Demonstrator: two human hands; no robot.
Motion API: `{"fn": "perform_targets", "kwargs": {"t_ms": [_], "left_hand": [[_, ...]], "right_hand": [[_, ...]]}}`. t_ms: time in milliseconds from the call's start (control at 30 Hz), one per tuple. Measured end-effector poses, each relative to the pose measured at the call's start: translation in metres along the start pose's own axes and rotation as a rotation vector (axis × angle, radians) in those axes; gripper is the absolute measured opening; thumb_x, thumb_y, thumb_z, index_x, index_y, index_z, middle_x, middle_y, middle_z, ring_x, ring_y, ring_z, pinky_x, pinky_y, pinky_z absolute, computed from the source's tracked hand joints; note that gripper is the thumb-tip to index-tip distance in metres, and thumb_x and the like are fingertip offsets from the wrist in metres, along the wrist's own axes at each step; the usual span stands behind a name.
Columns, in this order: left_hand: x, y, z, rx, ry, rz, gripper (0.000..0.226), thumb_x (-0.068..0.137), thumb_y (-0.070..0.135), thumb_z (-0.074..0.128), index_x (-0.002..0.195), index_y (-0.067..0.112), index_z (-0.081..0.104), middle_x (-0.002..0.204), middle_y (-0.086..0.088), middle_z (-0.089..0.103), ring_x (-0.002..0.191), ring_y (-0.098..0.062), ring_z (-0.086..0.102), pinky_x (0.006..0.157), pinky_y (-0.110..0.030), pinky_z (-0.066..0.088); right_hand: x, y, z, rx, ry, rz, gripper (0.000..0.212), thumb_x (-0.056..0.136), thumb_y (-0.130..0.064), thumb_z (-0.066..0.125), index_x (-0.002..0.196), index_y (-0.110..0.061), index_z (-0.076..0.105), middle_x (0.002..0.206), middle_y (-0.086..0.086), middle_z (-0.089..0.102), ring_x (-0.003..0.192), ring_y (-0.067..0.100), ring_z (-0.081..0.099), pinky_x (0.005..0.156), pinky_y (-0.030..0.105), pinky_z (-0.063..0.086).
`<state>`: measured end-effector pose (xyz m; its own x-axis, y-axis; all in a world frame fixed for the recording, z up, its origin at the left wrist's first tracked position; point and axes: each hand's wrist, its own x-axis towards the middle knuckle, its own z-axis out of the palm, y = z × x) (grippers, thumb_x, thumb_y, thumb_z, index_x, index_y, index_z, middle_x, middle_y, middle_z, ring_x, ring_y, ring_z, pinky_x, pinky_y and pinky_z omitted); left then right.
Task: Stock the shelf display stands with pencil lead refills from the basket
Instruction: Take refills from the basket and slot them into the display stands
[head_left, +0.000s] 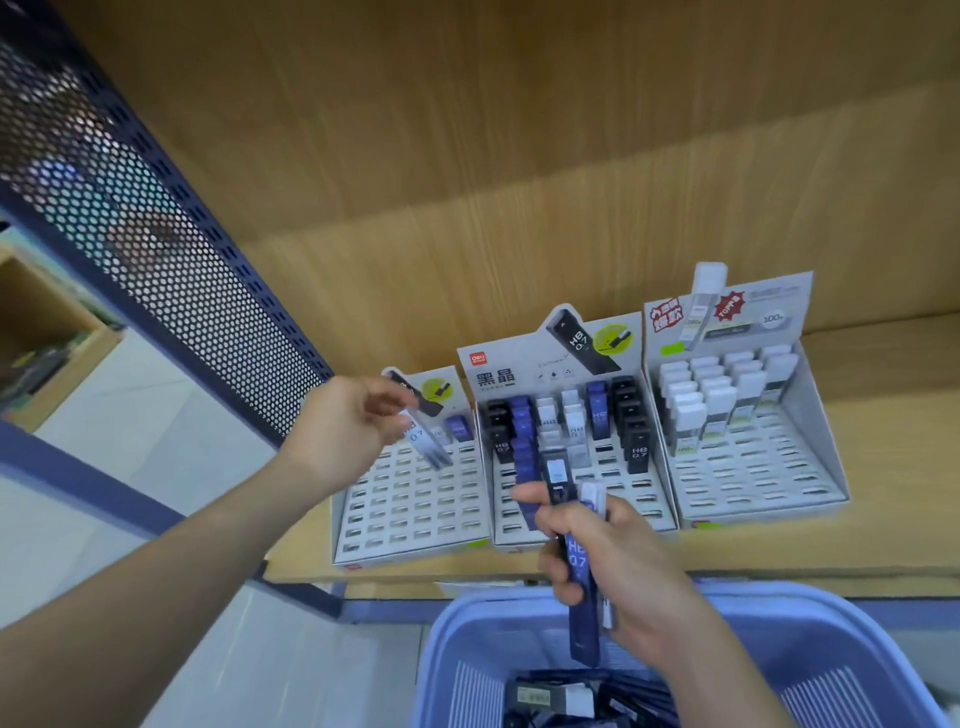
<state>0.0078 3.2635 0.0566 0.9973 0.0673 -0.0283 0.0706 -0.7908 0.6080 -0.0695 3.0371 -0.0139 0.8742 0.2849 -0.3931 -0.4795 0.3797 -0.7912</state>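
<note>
Head: 3 stands (623, 496) on wooden shelf (893, 441)

**Clearance: front rows open, back rows blocked**

- Left stand (415, 504): nearly all slots are bare and reachable from above and the front. The left hand (348, 421), pinching a clear refill (426, 439), hangs over its back rows.
- Middle stand (623, 499): the back rows are packed with dark refills (631, 421) and the front rows are free. The right hand (623, 561), gripping a bundle of refills (576, 571), sits right in front of it.
- Right stand (753, 467): white refills (717, 395) fill the back rows. The front half is open.
- The perforated panel (156, 249) closes off the left side, near the left stand.
- The basket (805, 623) rim sits just below the shelf (883, 545) edge.
</note>
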Motion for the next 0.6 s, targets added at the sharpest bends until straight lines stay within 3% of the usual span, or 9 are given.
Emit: {"fn": "perform_targets", "kwargs": {"t_ms": [67,167,267,400,500,600], "left_hand": [[0.009,-0.018,0.002,0.181,0.054,0.019,0.017,0.083,0.005,0.069,0.092,0.020,0.071,0.088,-0.002,0.071,0.082,-0.016,0.066,0.080,-0.027,0.052],[0.017,-0.035,0.014,0.202,0.091,0.032,0.016,0.084,0.004,0.067,0.097,0.014,0.068,0.089,-0.001,0.066,0.082,-0.013,0.062,0.075,-0.018,0.048],[0.027,-0.048,0.026,0.270,0.078,0.043,0.015,0.085,0.006,0.064,0.097,0.014,0.066,0.085,0.005,0.062,0.086,-0.014,0.063,0.082,-0.028,0.051],[0.034,-0.060,0.035,0.238,0.104,0.004,0.013,0.084,0.009,0.065,0.093,0.019,0.065,0.088,0.006,0.066,0.087,-0.016,0.064,0.083,-0.035,0.053],[0.037,-0.057,0.046,0.201,0.096,0.036,0.013,0.084,0.005,0.065,0.094,0.013,0.067,0.090,-0.001,0.069,0.087,-0.018,0.064,0.084,-0.033,0.051],[0.037,-0.053,0.052,0.190,0.084,0.041,0.014,0.085,0.007,0.065,0.098,0.011,0.068,0.090,-0.001,0.068,0.088,-0.018,0.064,0.085,-0.032,0.051]], "right_hand": [[0.001,0.000,0.002,-0.001,0.002,-0.019,0.024,0.092,-0.003,0.056,0.095,-0.014,0.077,0.068,0.010,0.050,0.048,0.019,0.047,0.040,0.026,0.029],[0.002,-0.001,0.005,-0.065,0.004,-0.040,0.024,0.094,-0.004,0.054,0.111,-0.015,0.067,0.066,0.011,0.055,0.048,0.022,0.051,0.042,0.026,0.030],[0.003,-0.001,0.007,-0.120,-0.003,-0.043,0.026,0.095,-0.006,0.055,0.118,-0.015,0.051,0.067,0.011,0.059,0.048,0.022,0.049,0.042,0.028,0.032],[0.003,-0.004,0.006,-0.095,0.041,-0.034,0.020,0.095,-0.008,0.058,0.097,-0.028,0.054,0.070,0.007,0.065,0.044,0.018,0.044,0.044,0.029,0.030],[0.004,-0.005,0.001,-0.080,0.046,-0.059,0.012,0.090,-0.018,0.063,0.100,-0.015,0.058,0.078,0.009,0.071,0.043,0.016,0.043,0.041,0.026,0.031],[0.004,-0.005,-0.002,-0.058,0.038,-0.064,0.033,0.081,-0.028,0.065,0.103,-0.006,0.057,0.088,0.012,0.074,0.045,0.015,0.045,0.040,0.023,0.033]]}}
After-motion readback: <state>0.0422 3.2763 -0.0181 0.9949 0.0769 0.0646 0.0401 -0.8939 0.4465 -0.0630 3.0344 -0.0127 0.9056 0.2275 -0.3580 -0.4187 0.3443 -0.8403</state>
